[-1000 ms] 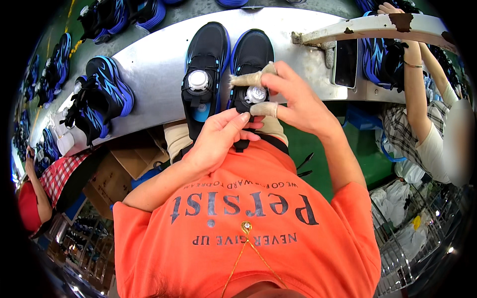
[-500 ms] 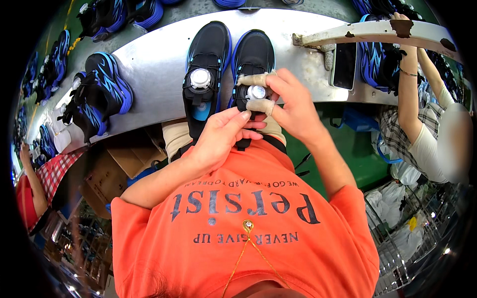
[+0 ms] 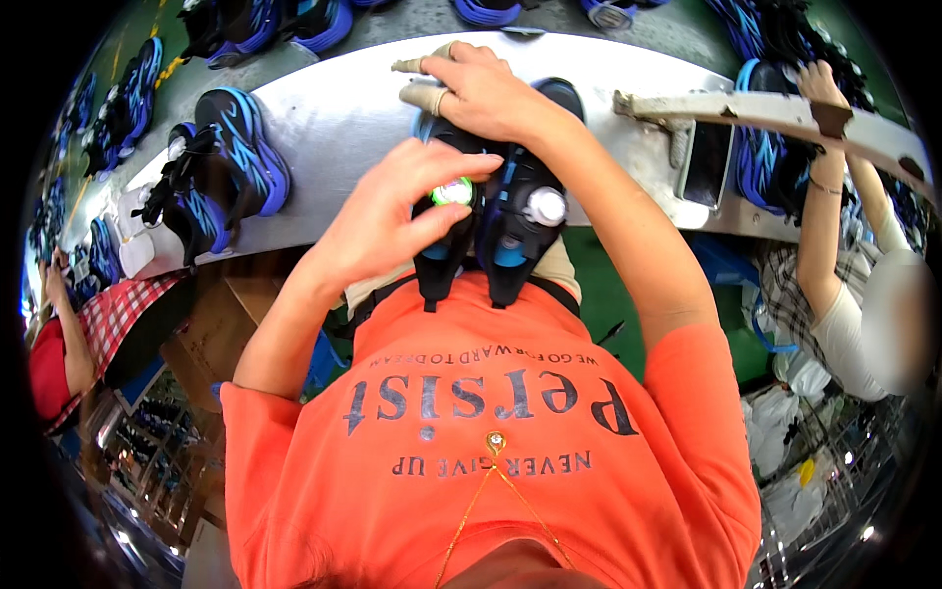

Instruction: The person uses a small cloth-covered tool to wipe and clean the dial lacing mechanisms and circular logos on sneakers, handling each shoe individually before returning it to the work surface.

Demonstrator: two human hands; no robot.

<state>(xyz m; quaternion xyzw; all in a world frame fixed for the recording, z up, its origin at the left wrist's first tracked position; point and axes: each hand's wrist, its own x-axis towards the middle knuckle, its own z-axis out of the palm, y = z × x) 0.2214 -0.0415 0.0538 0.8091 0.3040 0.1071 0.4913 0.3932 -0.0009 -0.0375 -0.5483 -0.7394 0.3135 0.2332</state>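
A pair of black sneakers with blue edges lies in front of me, toes pointing away. On the left sneaker (image 3: 439, 263), a round lacing dial (image 3: 453, 191) shines with a green rim. My left hand (image 3: 397, 201) has its thumb and forefinger around that dial. Across the toe of the same sneaker reaches my right hand (image 3: 481, 93), fingers stretched to the left and apart; beige covers sit on some of its fingertips. Its palm hides most of the toe. The right sneaker (image 3: 520, 226), with a silver-white dial (image 3: 546, 206), is partly behind my right forearm.
The sneakers rest on a curved metal table (image 3: 324, 108). More blue-black sneakers (image 3: 240, 147) stand to the left. At right, a worn white metal bar (image 3: 756, 110) juts over a phone (image 3: 705, 165). A co-worker's arm (image 3: 822, 206) is beyond it; another person (image 3: 108, 324) sits left.
My right hand has left the right sneaker's dial and moved up and left to the left sneaker's toe. My left hand has come up to the left dial, which now shows green.
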